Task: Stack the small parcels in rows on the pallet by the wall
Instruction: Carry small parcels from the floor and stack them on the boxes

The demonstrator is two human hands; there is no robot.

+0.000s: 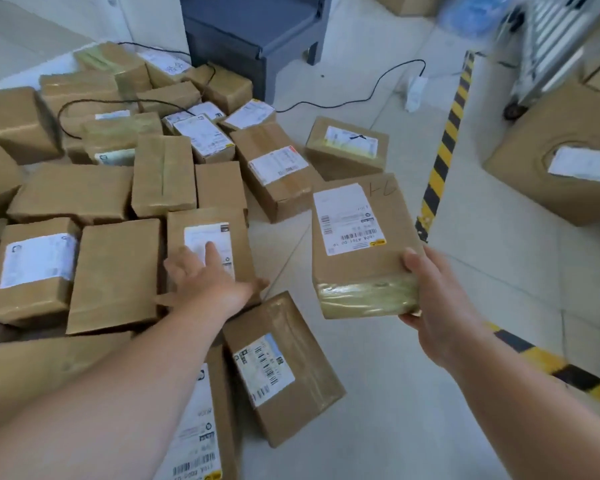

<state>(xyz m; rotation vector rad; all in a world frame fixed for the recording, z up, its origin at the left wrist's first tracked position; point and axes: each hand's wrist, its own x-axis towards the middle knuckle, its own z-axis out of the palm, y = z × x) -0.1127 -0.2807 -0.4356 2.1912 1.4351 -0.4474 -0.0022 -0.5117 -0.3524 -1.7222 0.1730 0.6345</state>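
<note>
The right hand (440,303) gripped the near end of a labelled parcel (361,237), thumb on top, lifting it clear of the floor, probably for placing, while the left hand (208,277), fingers spread flat, pressed the stacked parcel (207,233) beneath it, seemingly squaring its row.

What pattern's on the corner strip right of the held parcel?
Black and yellow stripes on the strip; head view.
</note>
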